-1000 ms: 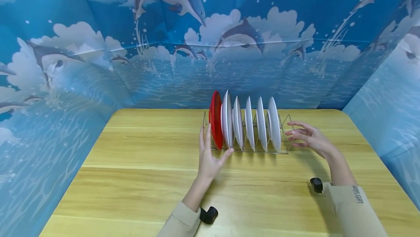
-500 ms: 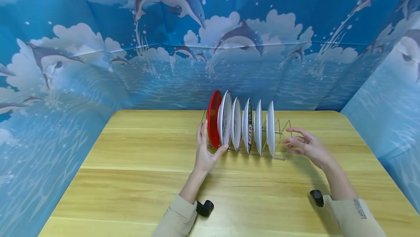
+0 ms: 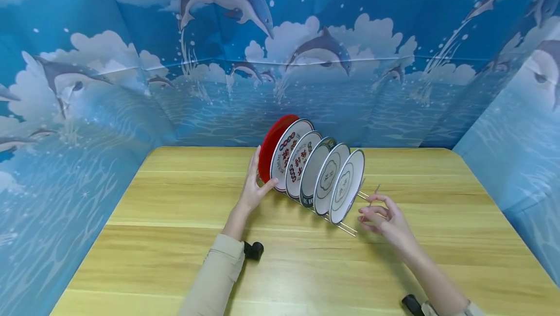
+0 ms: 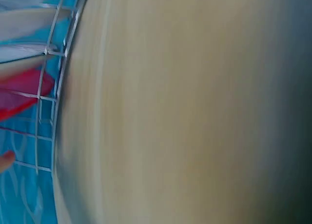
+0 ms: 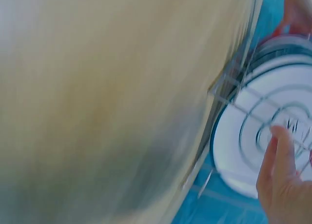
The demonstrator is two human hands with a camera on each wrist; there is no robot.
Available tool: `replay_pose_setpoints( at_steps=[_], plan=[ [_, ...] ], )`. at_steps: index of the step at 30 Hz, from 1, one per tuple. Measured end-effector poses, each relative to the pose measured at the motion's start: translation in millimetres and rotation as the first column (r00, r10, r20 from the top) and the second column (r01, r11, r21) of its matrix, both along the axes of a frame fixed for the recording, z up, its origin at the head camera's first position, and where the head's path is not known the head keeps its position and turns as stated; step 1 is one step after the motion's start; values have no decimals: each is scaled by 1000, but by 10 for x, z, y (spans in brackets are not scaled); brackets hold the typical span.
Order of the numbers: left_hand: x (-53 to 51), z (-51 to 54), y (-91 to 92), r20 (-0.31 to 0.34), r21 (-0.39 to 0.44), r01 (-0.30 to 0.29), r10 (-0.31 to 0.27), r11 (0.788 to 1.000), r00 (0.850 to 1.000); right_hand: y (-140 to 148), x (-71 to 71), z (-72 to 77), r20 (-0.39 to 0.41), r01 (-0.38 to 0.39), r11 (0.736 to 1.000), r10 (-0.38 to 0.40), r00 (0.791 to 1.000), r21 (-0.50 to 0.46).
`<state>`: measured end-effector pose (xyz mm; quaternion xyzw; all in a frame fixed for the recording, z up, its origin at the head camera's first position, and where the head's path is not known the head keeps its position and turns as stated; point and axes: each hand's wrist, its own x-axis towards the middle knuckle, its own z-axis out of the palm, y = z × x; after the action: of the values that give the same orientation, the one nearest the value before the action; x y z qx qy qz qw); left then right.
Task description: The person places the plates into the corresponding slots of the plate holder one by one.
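Observation:
A wire dish rack (image 3: 347, 229) stands turned at an angle on the wooden table, its right end nearer the front. It holds several plates on edge: a red plate (image 3: 272, 147) at the left end, then white patterned plates, the rightmost a white plate (image 3: 347, 187) with a grey design. My left hand (image 3: 251, 187) grips the rack's left end beside the red plate, thumb at the front, fingers around the outer side. My right hand (image 3: 387, 219) pinches the wire at the right end; in the right wrist view its fingers (image 5: 279, 158) lie over the end wires.
The wooden table (image 3: 175, 238) stretches in front of and to both sides of the rack. A blue dolphin-print cloth (image 3: 218, 97) hangs behind the table and along its sides. Black wrist cameras (image 3: 253, 251) sit at both cuffs.
The rack has been swung round: its right end has come forward and left with my right hand, its left end has shifted left. The plates' patterned faces now show.

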<state>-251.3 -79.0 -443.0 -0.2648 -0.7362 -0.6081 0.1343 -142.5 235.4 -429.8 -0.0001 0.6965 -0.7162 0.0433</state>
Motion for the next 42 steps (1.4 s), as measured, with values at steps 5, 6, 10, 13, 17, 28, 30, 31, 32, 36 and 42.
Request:
replay_pose_setpoints(
  at_steps=[5, 6, 10, 13, 17, 28, 30, 31, 32, 36, 42],
  plan=[
    [-23, 135, -66, 51, 13, 23, -24, 1000, 998, -201, 87, -14, 2, 13, 1000, -13, 1000, -25],
    [-29, 147, -72, 59, 8, 21, -21, 1000, 998, -223, 95, -18, -2, 12, 999, -12, 1000, -37],
    [-32, 163, -71, 53, -12, -6, 7, 1000, 999, -251, 104, -30, -13, 4, 998, -5, 1000, -59],
    [-54, 72, -41, -23, -37, -90, 89, 995, 996, -205, 76, -35, -21, -34, 998, 33, 999, -43],
    [-19, -90, 57, -176, -19, -267, 260, 963, 950, -65, -16, -44, -82, -128, 990, 133, 988, 65],
    [665, -4, 611, -346, 201, -392, 440, 898, 829, 402, -362, 59, -285, 27, 833, 158, 945, 552],
    [786, 11, 734, -379, 227, -366, 429, 902, 820, 468, -429, 59, -269, 2, 816, 189, 944, 578],
    [846, 20, 797, -395, 235, -353, 421, 906, 817, 495, -464, 53, -260, -20, 814, 208, 943, 580],
    [900, 26, 859, -412, 239, -334, 407, 912, 815, 518, -497, 44, -248, -51, 819, 231, 941, 572],
    [1081, 30, 1094, -480, 246, -263, 353, 933, 803, 591, -625, -13, -204, -196, 845, 333, 920, 498],
    [1268, 55, 1347, -500, 194, -213, 284, 957, 818, 631, -765, -57, -176, -385, 839, 476, 862, 384]
  ],
)
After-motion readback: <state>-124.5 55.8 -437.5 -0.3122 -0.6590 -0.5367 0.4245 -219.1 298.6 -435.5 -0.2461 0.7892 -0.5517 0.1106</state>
